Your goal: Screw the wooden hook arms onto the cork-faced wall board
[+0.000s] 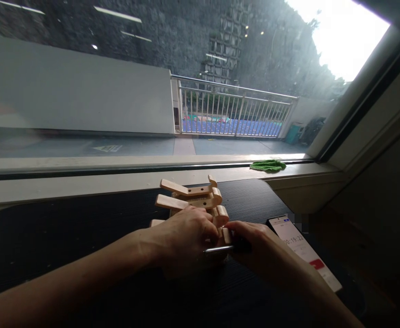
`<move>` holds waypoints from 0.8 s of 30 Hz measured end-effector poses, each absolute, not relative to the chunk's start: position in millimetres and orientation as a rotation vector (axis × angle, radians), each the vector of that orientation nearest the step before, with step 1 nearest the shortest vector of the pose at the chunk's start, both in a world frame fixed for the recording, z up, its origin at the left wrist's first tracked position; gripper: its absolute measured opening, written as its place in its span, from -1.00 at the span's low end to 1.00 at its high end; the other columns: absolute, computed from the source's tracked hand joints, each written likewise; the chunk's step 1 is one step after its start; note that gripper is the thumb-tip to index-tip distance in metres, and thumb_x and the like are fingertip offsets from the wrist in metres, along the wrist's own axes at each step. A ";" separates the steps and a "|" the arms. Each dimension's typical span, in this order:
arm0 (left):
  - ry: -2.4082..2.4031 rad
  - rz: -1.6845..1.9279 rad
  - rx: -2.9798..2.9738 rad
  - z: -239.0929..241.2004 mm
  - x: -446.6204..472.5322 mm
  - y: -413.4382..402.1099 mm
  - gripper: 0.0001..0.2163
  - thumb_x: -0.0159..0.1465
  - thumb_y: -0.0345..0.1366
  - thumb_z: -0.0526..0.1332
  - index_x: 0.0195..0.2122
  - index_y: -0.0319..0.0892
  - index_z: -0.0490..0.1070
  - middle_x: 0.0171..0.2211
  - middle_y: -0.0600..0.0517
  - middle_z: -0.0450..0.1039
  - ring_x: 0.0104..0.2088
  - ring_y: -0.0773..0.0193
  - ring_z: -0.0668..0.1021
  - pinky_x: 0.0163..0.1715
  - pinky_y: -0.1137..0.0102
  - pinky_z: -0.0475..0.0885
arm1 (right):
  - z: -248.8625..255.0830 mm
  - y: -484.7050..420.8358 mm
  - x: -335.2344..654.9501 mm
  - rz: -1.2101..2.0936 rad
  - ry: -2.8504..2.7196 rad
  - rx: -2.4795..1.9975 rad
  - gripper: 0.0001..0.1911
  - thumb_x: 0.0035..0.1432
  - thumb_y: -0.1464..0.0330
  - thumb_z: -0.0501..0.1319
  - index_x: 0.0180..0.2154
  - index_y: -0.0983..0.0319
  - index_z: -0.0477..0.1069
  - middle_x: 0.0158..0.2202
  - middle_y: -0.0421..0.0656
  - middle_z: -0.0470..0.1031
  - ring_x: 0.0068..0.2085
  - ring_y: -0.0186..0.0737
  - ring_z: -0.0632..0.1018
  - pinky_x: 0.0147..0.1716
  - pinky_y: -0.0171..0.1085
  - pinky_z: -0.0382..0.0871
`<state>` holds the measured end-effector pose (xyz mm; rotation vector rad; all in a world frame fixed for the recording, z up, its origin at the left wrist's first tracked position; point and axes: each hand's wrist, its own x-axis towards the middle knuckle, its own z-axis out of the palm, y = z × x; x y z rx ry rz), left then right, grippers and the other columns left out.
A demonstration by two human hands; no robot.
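On the dark table stands a pale wooden hook rack (201,190), with several curved arms side by side and dark screw holes in the far ones. My left hand (191,228) lies across its near part, fingers curled down around a wooden piece and hiding much of it. My right hand (249,239) is closed around the dark handle of a screwdriver (219,249). The bright metal shaft points left, under my left fingers. My right fingertips are close beside the end of a near wooden hook (226,235). What the screwdriver tip touches cannot be made out.
A phone (300,248) showing a running timer lies on the black table (251,196), right of my right hand. Beyond the table's far edge runs a pale window sill (124,184) with a green cloth (268,166) on it. A large window rises behind.
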<state>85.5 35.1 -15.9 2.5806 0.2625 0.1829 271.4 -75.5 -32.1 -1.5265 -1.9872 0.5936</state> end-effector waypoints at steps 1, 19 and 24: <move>0.272 0.180 2.566 -16.0 85.3 34.9 -0.83 0.27 -0.24 0.19 -0.35 -0.11 0.57 -0.32 0.03 0.53 -0.32 0.31 0.50 -0.25 0.39 0.34 | -32.4 -75.9 271.5 0.597 -1.983 -1.522 -0.79 0.08 0.49 0.23 -0.20 0.15 0.40 -0.25 -0.29 0.52 -0.30 -0.37 0.49 -0.36 -0.43 0.21; 0.241 0.243 2.538 -16.0 86.6 31.3 -0.79 0.27 -0.33 0.18 -0.51 -0.22 0.43 -0.34 0.06 0.44 -0.37 0.38 0.46 -0.35 0.46 0.34 | 10.4 -90.5 287.2 0.526 -2.052 -1.683 -0.65 0.09 0.46 0.17 -0.05 0.09 0.37 -0.26 -0.24 0.48 -0.33 -0.32 0.47 -0.35 -0.35 0.30; 0.260 0.219 2.563 -15.6 87.3 32.9 -0.75 0.28 -0.31 0.17 -0.56 -0.22 0.38 -0.35 0.08 0.43 -0.37 0.39 0.44 -0.35 0.46 0.31 | 45.1 -91.8 298.6 0.520 -2.191 -1.602 -0.66 0.15 0.49 0.15 -0.07 0.05 0.41 -0.19 -0.24 0.47 -0.29 -0.35 0.48 -0.32 -0.38 0.31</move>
